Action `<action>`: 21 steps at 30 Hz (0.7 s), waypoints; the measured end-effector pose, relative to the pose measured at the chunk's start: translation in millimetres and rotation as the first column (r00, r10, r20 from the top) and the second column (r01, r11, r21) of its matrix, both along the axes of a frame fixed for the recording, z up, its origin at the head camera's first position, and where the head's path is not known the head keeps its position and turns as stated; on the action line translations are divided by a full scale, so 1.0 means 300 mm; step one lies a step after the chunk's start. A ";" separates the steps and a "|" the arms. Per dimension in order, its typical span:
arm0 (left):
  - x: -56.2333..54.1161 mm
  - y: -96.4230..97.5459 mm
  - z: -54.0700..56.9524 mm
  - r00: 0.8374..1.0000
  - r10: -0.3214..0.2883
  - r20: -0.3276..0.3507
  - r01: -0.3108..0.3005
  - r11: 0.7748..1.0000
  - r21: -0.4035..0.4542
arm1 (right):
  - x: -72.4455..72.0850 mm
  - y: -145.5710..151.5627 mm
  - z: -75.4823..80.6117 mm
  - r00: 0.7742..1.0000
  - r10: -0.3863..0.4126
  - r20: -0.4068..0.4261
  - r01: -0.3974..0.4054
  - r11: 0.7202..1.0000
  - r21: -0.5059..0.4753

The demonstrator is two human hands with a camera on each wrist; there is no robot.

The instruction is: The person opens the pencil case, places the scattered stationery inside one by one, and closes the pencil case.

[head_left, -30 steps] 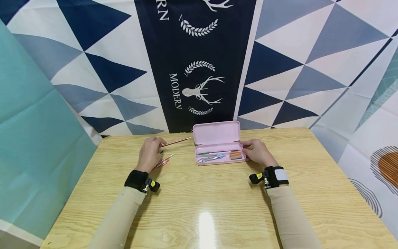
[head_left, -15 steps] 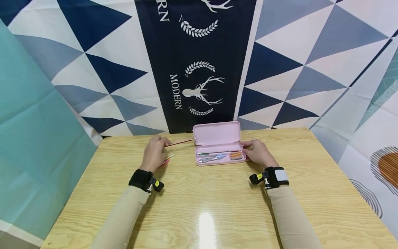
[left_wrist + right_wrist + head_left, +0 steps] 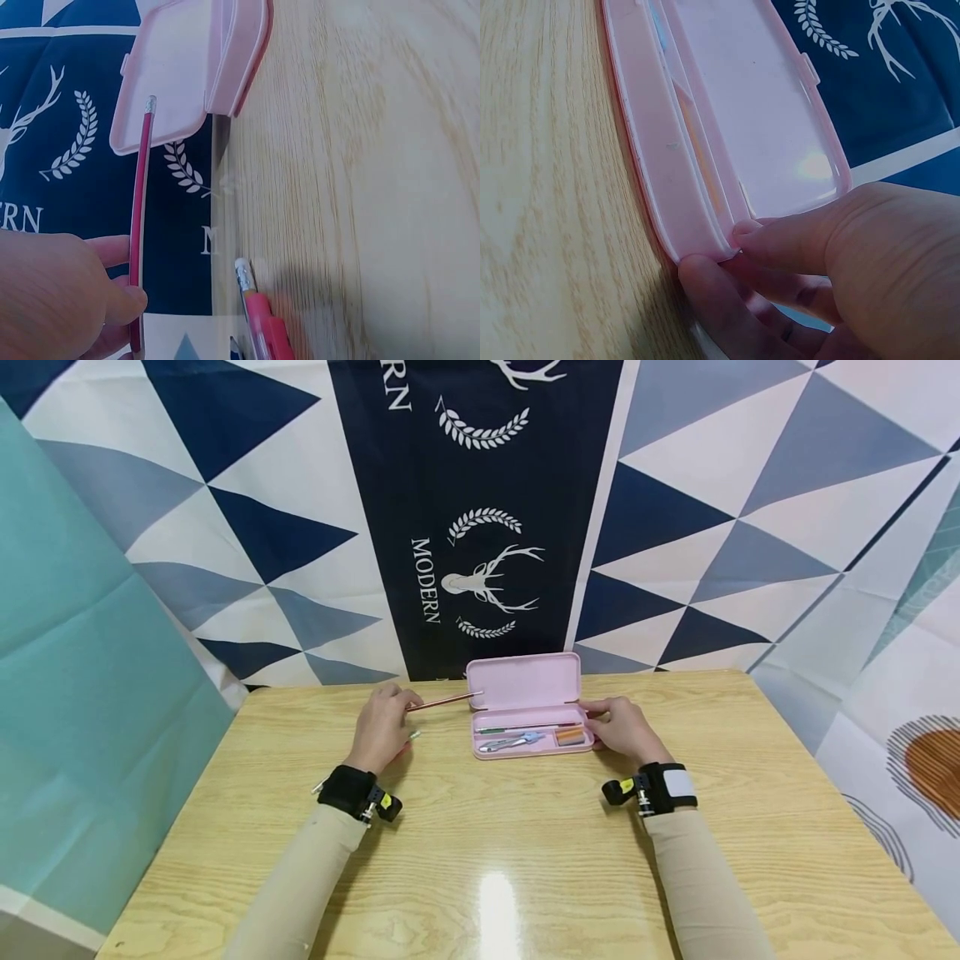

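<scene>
My left hand [image 3: 381, 727] pinches a red pencil [image 3: 139, 202] between thumb and fingers, its eraser end pointing right. In the head view that end overlaps the raised lid of the open pink pencil case [image 3: 525, 682]; whether they touch I cannot tell. At the case's right end, my right hand [image 3: 628, 729] grips the corner, thumb on the rim and fingers on the outer side. The case holds a green-and-red pencil [image 3: 528, 727], a drawing compass [image 3: 512, 742] and an orange-and-grey block [image 3: 570, 736]. Fingers of the right hand hide part of that end.
Beneath the left hand lie a pencil with a white eraser [image 3: 244, 276] and a pink item [image 3: 270, 330], partly hidden. Another thin item's tip [image 3: 318, 787] shows beside the left wristband. A patterned cloth [image 3: 480, 527] hangs behind the wooden table [image 3: 555, 843].
My left hand has moved right, carrying the red pencil until its eraser end overlaps the case lid. The right hand and the case stay in place.
</scene>
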State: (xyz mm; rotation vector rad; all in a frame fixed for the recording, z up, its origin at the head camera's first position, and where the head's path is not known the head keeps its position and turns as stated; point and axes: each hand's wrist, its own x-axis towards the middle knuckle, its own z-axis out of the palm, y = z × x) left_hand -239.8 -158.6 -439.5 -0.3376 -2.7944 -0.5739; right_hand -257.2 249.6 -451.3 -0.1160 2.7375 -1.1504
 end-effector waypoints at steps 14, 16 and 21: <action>-0.009 0.036 0.004 0.996 -0.053 -0.070 0.051 0.999 -0.018 | -0.002 -0.004 0.010 1.000 0.010 -0.003 -0.010 1.000 -0.003; -0.011 0.041 0.005 0.995 -0.061 -0.080 0.060 0.998 -0.017 | -0.004 -0.003 0.010 1.000 0.005 0.003 -0.005 1.000 -0.003; -0.014 0.060 0.010 0.994 -0.065 -0.084 0.064 0.998 -0.011 | -0.019 -0.001 0.005 1.000 0.001 0.012 -0.001 1.000 0.000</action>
